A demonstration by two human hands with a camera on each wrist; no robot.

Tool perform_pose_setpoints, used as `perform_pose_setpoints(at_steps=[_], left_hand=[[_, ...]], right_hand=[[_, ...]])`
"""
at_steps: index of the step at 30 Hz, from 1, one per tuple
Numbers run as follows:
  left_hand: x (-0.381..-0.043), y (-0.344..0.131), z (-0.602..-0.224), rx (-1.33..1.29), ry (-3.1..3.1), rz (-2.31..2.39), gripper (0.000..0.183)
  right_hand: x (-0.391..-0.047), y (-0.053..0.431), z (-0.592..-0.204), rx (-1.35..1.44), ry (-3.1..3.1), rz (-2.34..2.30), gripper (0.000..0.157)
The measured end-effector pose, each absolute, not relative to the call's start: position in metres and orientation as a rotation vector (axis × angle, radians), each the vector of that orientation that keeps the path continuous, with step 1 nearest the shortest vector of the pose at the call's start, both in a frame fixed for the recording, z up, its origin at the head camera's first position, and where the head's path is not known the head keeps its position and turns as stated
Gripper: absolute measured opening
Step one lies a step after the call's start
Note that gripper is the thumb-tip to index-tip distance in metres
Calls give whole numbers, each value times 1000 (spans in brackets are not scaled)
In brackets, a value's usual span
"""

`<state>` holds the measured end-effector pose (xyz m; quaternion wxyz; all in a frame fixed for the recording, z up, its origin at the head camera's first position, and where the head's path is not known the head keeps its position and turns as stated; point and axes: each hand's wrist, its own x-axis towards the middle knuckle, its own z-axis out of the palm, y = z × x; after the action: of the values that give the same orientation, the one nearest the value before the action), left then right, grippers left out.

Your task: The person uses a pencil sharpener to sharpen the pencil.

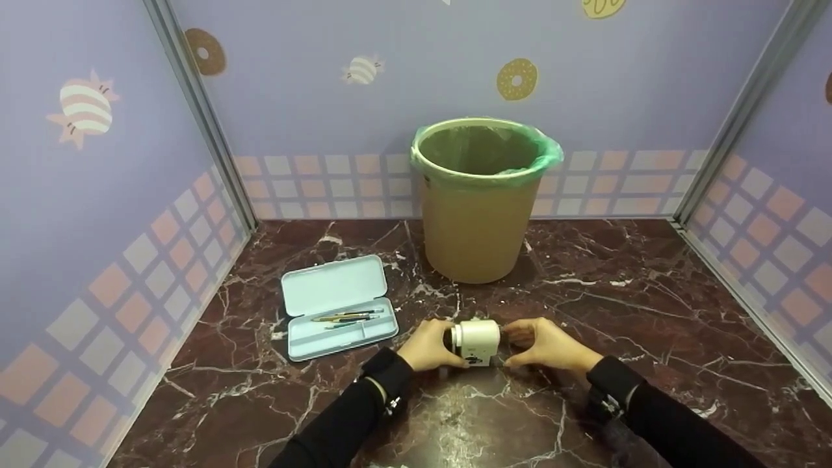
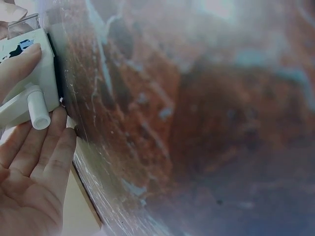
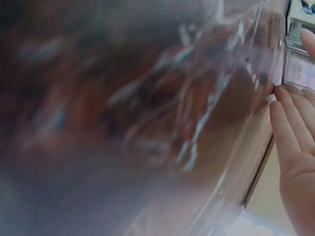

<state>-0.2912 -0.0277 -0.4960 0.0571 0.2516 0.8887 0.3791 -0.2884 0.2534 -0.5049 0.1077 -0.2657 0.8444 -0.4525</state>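
A white pencil sharpener [image 1: 480, 338] with a small dark print lies low over the table in front of me. My left hand [image 1: 426, 348] grips it at its left end, thumb across the printed face and fingers behind. Beside that hand, the white crank handle [image 2: 38, 110] sticks out in the left wrist view. My right hand [image 1: 552, 348] is at the other end, thumb and fingers round a clear plastic drawer [image 3: 299, 69] that projects from the body. The far side of the sharpener is hidden.
An opened light-blue pencil case [image 1: 335, 286] lies to the left, with several pencils [image 1: 348, 317] in it. Behind the hands stands a tan bin [image 1: 474, 227] lined with a green bag [image 1: 549, 153]. Patterned panels border the dark marbled table [image 1: 617, 312].
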Motion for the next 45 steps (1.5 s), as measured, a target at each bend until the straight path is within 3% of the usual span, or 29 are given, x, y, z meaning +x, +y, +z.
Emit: perform_pose_setpoints(at_steps=[22, 45], left_hand=[[-291, -28, -495, 727, 2663, 1167, 44], [-292, -23, -495, 761, 2724, 1113, 44]], right_hand=[[-293, 224, -506, -818, 2507, -1322, 51], [-288, 224, -508, -791, 2502, -1388, 52]])
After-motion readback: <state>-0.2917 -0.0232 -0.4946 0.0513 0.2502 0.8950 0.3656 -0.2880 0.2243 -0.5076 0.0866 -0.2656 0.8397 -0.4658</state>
